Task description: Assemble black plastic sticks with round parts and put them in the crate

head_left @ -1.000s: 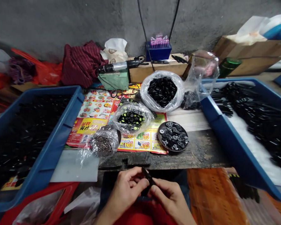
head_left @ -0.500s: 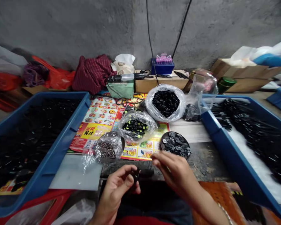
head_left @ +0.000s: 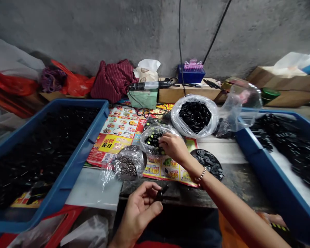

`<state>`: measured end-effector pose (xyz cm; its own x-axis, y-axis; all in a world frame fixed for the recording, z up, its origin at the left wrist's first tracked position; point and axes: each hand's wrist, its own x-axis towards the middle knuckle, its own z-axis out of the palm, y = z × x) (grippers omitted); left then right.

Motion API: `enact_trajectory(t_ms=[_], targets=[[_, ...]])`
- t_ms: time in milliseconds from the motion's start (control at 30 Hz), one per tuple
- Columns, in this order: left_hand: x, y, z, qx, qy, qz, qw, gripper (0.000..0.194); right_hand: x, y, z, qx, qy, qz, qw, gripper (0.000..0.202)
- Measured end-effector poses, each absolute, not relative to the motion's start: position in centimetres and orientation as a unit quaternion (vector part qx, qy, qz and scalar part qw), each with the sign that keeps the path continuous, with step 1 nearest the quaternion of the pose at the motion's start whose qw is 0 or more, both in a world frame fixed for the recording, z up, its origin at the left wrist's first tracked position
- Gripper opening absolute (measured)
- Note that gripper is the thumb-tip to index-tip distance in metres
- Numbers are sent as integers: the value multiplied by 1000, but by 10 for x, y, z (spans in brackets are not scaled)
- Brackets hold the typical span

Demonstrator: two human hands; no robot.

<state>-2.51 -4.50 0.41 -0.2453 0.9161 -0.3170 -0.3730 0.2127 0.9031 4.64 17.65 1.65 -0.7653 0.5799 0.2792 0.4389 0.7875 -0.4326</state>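
Observation:
My left hand (head_left: 144, 205) is closed on a small black plastic part (head_left: 162, 193) above the front edge of the bench. My right hand (head_left: 172, 146) reaches into a clear plastic bag (head_left: 147, 129) of black parts with yellow-green spots, its fingers bent together at the parts; what they grip, if anything, is hidden. Left of that bag, small metal screws (head_left: 129, 166) lie in a plastic-lined dish. Partly behind my right forearm is a round dish of flat black pieces (head_left: 209, 160). A white bag of black oval pieces (head_left: 196, 115) stands behind.
Blue bins with black parts flank the bench, a left bin (head_left: 74, 172) and a right bin (head_left: 250, 137). An electric screwdriver (head_left: 151, 85) rests on a green box (head_left: 144, 99) at the back. Printed newspaper (head_left: 119, 132) covers part of the bench. Two cables hang before the wall.
My right hand has moved forward and left, from in front of the round dish into the bag of spotted parts. My left hand stays low with the black part. The view has shifted slightly left.

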Motion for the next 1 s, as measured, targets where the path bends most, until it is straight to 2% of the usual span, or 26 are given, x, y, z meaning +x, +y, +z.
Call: enact_trajectory(t_ms=[133, 200, 267, 367, 467, 700, 900, 1000], targets=[[-23, -40, 12, 204, 554, 580, 562, 39, 77, 150, 36, -277, -889, 247, 270, 8], [-21, -38, 15, 199, 559, 579, 558, 39, 99, 126, 40, -290, -803, 396, 337, 6], [-16, -36, 14, 203, 558, 579, 559, 36, 120, 98, 37, -349, -706, 515, 338, 6], [-6, -31, 12, 219, 554, 589, 547, 30, 141, 61, 23, -401, -612, 610, 303, 12], [5, -23, 11, 244, 557, 614, 503, 23, 143, 35, 12, -424, -605, 588, 329, 13], [18, -7, 11, 269, 576, 655, 408, 20, 138, 21, 5, -337, -675, 532, 385, 8], [20, -6, 5, 284, 607, 643, 372, 22, 139, 11, -3, -341, -648, 537, 418, 9], [19, -5, 5, 280, 613, 636, 377, 23, 138, 10, -5, -308, -659, 558, 400, 13]])
